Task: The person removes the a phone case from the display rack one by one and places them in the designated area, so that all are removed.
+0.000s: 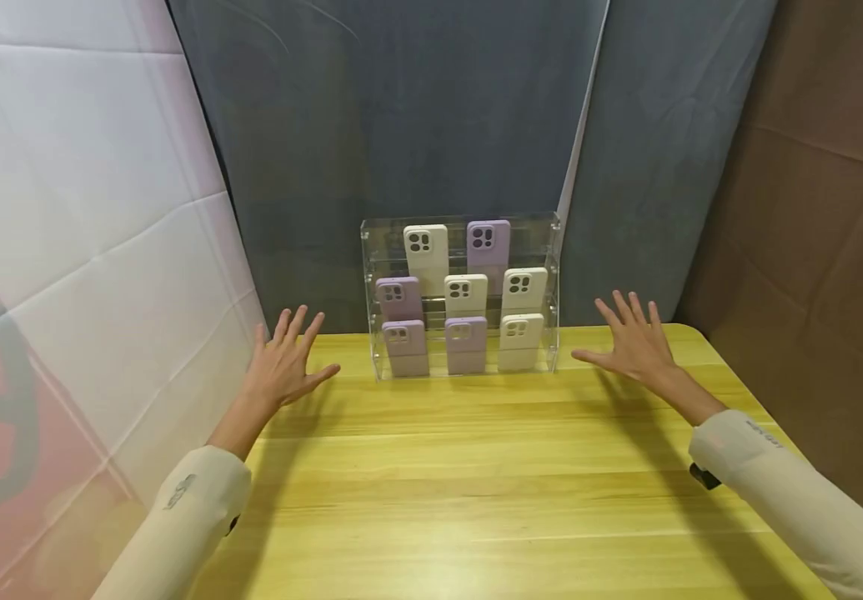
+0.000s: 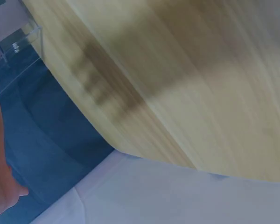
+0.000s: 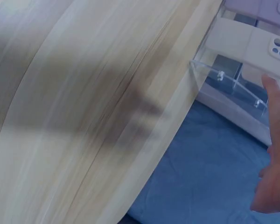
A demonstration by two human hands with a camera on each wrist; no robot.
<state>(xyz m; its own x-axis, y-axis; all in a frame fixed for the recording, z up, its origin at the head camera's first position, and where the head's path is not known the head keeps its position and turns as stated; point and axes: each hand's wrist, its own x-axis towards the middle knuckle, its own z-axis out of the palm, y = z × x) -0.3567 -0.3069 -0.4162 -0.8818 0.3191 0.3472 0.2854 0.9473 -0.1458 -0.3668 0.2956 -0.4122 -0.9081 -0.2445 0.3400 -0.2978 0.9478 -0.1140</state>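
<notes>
A clear acrylic display rack (image 1: 555, 292) stands at the far edge of the wooden table (image 1: 431, 467), holding white and purple phone cases in three tiers. On top are a white case (image 1: 427, 258) and a purple one (image 1: 489, 250). The middle tier has one purple case (image 1: 398, 298) and two white ones; the bottom has two purple and a white one (image 1: 521, 342) at right. My left hand (image 1: 281, 367) hovers left of the rack, fingers spread, holding nothing. Right of it my right hand (image 1: 634, 342) is likewise spread and bare. In the right wrist view its thumb overlaps the rack's side.
Behind the table hangs a dark grey-blue curtain (image 1: 431, 108). A white cloth (image 1: 86, 150) with a pink patch closes off the left side, and a brown cloth (image 1: 814, 208) the right. Both arms cast shadows on the tabletop.
</notes>
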